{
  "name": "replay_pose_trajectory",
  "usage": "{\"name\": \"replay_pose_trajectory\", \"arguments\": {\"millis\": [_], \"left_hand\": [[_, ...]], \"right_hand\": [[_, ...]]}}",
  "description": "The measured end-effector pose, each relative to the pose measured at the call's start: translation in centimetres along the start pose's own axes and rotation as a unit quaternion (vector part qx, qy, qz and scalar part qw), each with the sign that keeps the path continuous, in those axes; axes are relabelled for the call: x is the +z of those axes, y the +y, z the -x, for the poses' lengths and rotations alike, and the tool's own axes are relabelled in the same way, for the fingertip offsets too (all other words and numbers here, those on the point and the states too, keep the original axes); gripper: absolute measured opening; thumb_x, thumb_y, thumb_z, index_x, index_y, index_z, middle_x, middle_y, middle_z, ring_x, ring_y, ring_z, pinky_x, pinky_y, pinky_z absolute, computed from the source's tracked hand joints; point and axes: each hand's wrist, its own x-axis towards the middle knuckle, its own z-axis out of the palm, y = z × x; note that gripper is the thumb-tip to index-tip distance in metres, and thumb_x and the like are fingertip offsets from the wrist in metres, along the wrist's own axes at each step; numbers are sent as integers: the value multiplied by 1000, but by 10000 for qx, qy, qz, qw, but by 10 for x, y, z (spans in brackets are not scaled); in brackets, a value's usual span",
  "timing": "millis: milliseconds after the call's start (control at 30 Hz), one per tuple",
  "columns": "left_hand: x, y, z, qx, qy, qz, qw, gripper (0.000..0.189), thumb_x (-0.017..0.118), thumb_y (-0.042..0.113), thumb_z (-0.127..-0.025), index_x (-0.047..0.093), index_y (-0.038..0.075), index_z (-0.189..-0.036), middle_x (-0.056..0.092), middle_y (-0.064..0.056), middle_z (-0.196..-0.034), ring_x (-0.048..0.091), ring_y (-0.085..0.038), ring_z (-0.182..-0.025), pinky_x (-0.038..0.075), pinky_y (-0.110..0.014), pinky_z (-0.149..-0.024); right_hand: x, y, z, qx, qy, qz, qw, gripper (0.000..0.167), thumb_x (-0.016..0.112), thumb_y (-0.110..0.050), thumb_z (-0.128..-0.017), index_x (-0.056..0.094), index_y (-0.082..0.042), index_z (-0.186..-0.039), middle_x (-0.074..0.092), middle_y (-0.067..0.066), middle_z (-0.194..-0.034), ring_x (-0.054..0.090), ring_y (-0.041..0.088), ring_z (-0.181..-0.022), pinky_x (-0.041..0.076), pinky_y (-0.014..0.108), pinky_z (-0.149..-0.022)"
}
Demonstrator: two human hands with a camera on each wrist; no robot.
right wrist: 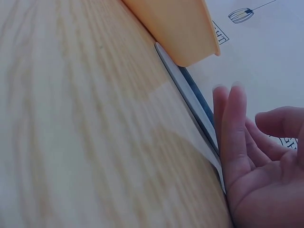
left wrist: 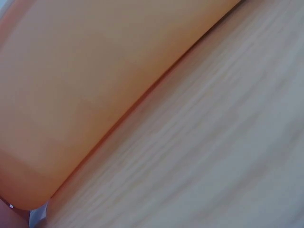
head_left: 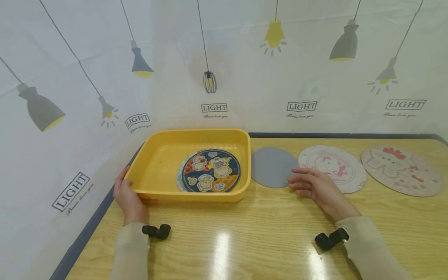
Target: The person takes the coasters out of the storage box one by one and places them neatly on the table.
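A yellow plastic tray [head_left: 159, 167] stands at the back left of the table. Inside it, toward its right side, lies a round mat with cartoon bears [head_left: 224, 171], overlapping another round mat [head_left: 180, 177] that shows only at its edge. My left hand [head_left: 130, 196] grips the tray's front left corner, thumb at the rim; the left wrist view shows mostly the tray's outer wall [left wrist: 95, 85]. My right hand [head_left: 320, 190] hovers with fingers extended, holding nothing, by a plain grey-blue round mat [head_left: 273, 167]. Its fingertips overlap that mat's right edge in the head view.
Right of the grey-blue mat lie a white round mat with a pink figure [head_left: 332, 167] and a pinkish rabbit mat [head_left: 395, 171], in a row along the back edge. A white curtain printed with lamps [head_left: 245, 77] hangs behind and at the left of the wooden table [head_left: 245, 233].
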Motion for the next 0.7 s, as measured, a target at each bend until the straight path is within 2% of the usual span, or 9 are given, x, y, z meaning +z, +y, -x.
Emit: {"name": "replay_pose_trajectory", "arguments": {"millis": [700], "left_hand": [[0, 0, 1, -14, -31, -56, 10000, 46, 31, 4, -83, 59, 18, -117, 47, -1, -126, 46, -19, -112, 34, -33, -94]], "right_hand": [[0, 0, 0, 16, 26, 19, 10000, 48, 42, -17, -94, 28, 7, -134, 63, 9, -101, 62, 18, -88, 49, 26, -71]]}}
